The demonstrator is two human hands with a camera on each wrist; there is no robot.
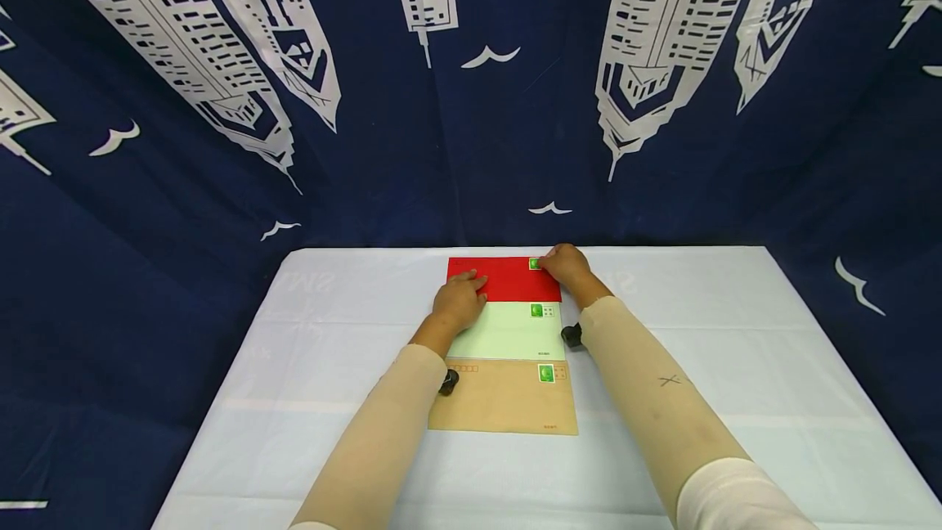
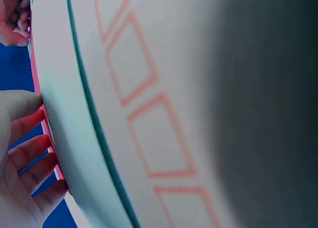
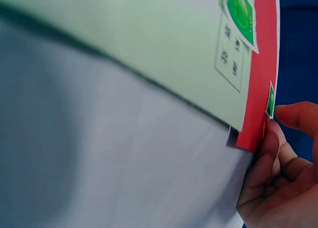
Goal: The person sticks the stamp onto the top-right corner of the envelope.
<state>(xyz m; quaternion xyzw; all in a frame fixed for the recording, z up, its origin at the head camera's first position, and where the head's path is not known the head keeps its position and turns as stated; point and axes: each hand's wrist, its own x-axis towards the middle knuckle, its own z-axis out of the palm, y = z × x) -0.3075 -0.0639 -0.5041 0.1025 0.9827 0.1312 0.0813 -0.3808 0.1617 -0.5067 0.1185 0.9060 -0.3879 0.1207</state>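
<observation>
In the head view, a red envelope (image 1: 508, 278) lies at the back, with a pale green envelope (image 1: 504, 332) in the middle and a brown envelope (image 1: 500, 407) in front. My left hand (image 1: 459, 301) rests with spread fingers on the left part of the red one. At its top right corner, my right hand (image 1: 568, 266) pinches the edge of a small green stamp (image 1: 534, 263) between thumb and finger; its other fingers are curled in the right wrist view. One green stamp (image 1: 536, 311) sits on the pale green envelope, another stamp (image 1: 546, 373) on the brown.
A white cloth (image 1: 331, 399) covers the table. Behind it hangs a dark blue curtain (image 1: 441, 145) printed with white buildings and birds. Black wrist cameras (image 1: 571, 336) are worn below both hands, close above the envelopes.
</observation>
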